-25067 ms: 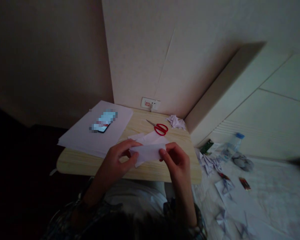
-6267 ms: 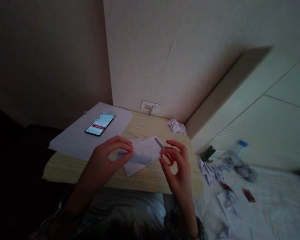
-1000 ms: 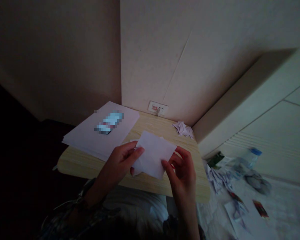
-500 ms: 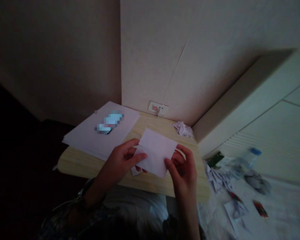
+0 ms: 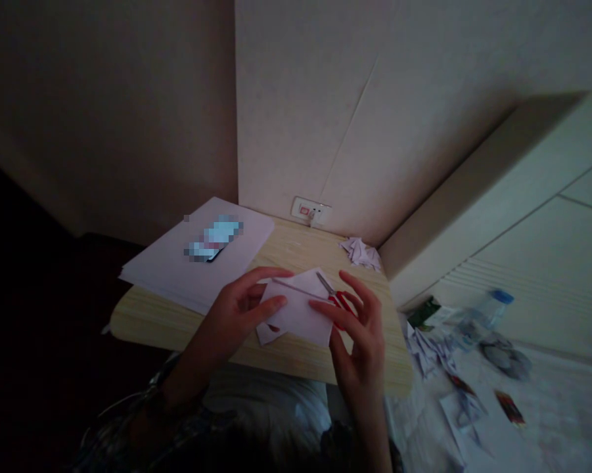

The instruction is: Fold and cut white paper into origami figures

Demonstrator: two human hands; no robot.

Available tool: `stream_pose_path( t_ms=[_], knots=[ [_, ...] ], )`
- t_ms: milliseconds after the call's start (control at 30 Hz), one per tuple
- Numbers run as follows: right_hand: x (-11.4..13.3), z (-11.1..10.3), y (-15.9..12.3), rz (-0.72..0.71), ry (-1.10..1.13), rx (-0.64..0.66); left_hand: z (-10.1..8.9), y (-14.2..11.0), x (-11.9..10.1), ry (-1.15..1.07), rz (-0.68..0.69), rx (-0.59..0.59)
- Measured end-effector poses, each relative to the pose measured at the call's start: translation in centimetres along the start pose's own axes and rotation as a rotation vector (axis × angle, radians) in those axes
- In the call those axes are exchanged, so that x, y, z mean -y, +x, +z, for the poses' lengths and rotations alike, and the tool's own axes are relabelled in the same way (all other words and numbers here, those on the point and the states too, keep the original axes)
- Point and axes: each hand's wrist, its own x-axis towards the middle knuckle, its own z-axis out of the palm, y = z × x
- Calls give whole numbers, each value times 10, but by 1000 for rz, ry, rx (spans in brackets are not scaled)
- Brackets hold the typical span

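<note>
A small white piece of paper (image 5: 296, 310), folded over on itself, is in front of me above the table. My left hand (image 5: 246, 309) grips its left side, thumb on the near face and fingers behind. At its right edge, my right hand (image 5: 357, 328) holds the paper between its digits, with one finger raised. Scissors with red handles (image 5: 342, 307) show just behind the right hand, blades pointing up and left; they seem to lie on the table. A smaller white paper piece (image 5: 267, 335) lies beneath the folded one, partly hidden.
Large white sheets (image 5: 177, 279) lie on the left of the wooden table (image 5: 152, 322), with a blurred-out phone (image 5: 214, 238) on top. Folded paper shapes (image 5: 361, 253) sit in the back right corner, below a wall socket (image 5: 311, 210). Right, a bottle (image 5: 485, 315) lies among papers.
The paper, flat and opened out before, is now folded over toward me. My right hand's fingers have shifted, and the scissors behind it have come into clearer view.
</note>
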Motion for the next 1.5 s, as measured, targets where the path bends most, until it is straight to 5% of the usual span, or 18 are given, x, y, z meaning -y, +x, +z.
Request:
stream_pose_path(
  t_ms=[133,300,533,667,933,1333,1500],
  knots=[
    [3,0,2,67,38,-95,-11,-2,2,226,84,161],
    [7,0,6,226,130,-121,-16,0,0,477,317,103],
    [14,7,8,383,256,-122,9,-2,-3,39,-61,-19],
    [16,9,7,393,243,-186,15,-3,-4,-46,-125,-90],
    [17,7,6,445,416,-119,15,-8,-9,-5,-100,-116],
    [16,5,7,510,397,-104,10,-5,-4,86,-14,101],
    [16,9,12,530,405,-143,9,1,3,176,213,-58]
  ],
)
